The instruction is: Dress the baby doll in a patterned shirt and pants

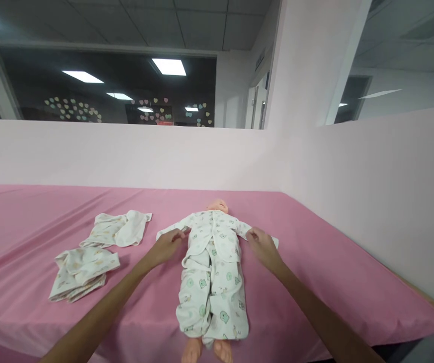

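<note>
A baby doll (219, 205) lies on its back on a pink sheet, head away from me and bare feet toward me. It wears a white printed baby jacket (212, 227) and matching trousers (224, 297); both sleeves are spread outward. My left hand (169, 246) is at the sleeve on the left, fingers closed in a pinch on the jacket cloth near the armpit. On the other side, my right hand (264, 248) pinches the right sleeve partway along, and the cuff shows beyond it. The fingertips are partly hidden against the cloth.
Two folded printed cloth pieces, a nearer one (84, 272) and a farther one (120, 229), lie left of the doll. The pink sheet (307, 282) covers the table. White walls (126, 156) with windows stand behind and to the right.
</note>
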`<state>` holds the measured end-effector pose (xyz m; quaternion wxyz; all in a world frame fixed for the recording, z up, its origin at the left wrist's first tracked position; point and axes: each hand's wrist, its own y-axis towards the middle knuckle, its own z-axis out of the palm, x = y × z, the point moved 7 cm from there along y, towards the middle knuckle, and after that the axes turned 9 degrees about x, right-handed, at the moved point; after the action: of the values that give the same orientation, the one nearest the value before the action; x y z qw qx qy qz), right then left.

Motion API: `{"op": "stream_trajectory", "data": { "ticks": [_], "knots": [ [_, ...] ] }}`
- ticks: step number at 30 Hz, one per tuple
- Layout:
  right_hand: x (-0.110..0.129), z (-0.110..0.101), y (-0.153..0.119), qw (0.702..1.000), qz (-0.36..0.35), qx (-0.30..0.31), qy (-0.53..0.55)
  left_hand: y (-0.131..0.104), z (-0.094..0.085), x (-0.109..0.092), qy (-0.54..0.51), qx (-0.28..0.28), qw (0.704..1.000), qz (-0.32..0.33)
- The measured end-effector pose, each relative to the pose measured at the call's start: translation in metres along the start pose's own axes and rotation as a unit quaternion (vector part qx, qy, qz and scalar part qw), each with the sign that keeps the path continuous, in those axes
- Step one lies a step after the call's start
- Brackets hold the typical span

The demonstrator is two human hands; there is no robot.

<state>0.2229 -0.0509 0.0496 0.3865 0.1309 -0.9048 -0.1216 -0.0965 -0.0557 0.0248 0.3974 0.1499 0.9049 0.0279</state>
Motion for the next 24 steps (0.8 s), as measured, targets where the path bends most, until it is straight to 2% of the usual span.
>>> {"op": "stream_trajectory", "data": {
  "ticks": [3,6,8,13,24],
  "knots": [
    [-0.010,0.007,0.025,0.996,0.037,-0.054,0.067,0.035,-0.004,0.011,-0.035,-0.074,0.995,-0.062],
    [-0.023,0.033,0.037,0.991,0.073,-0.050,0.098,0.061,0.008,0.015,-0.004,-0.103,0.988,-0.116],
    [-0.029,0.049,0.037,0.991,0.078,-0.045,0.103,0.069,0.019,0.017,0.018,-0.107,0.986,-0.123],
    [-0.034,0.065,0.029,0.993,0.055,-0.035,0.096,0.065,0.031,0.023,0.057,-0.117,0.987,-0.095],
    [-0.040,0.057,0.033,0.998,0.047,-0.040,-0.010,0.062,0.037,0.026,0.106,-0.103,0.987,-0.061]
  ]
}}
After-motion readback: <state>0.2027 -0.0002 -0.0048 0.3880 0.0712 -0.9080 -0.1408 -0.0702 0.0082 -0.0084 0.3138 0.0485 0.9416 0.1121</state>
